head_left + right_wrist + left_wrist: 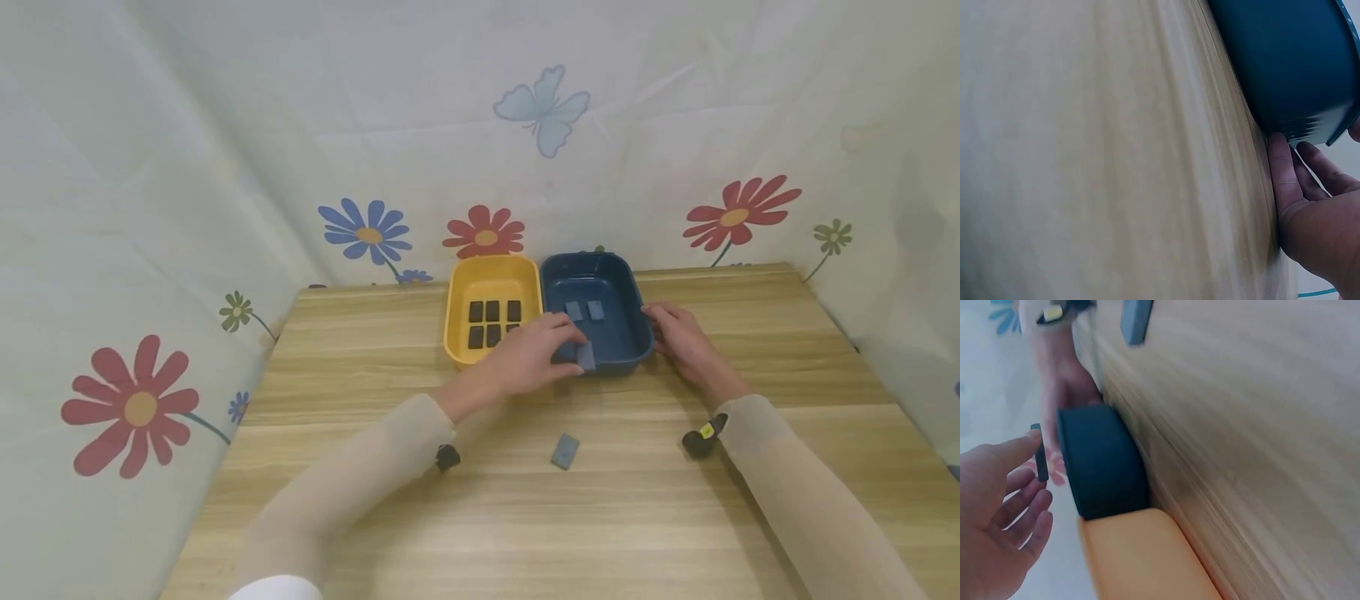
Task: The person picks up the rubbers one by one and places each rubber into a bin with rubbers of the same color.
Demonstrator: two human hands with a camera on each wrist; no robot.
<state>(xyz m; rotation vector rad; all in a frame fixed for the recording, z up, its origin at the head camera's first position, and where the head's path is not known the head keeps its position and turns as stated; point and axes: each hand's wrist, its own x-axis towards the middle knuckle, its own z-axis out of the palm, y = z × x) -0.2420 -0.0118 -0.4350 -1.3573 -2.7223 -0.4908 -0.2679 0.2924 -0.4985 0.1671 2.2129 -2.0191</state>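
Observation:
My left hand (528, 354) pinches a small blue-grey rectangular tile (587, 357) between thumb and fingers, over the near side of a dark blue bin (626, 342). In the left wrist view the tile (1041, 453) is seen edge-on. Two similar tiles (596, 310) lie flat on the bin's floor. On the bin's right side, my right hand (686, 346) holds the rim; its lower fingers (1284, 169) rest against the outer wall in the right wrist view. Another blue-grey tile (566, 451) lies on the table in front of the bin.
A yellow bin (455, 321) stands against the blue bin's left side, with several black tiles (492, 311) in rows, partly hidden by my left hand. Both bins sit at the back of the wooden table (360, 350), before a flower-printed curtain (405, 150).

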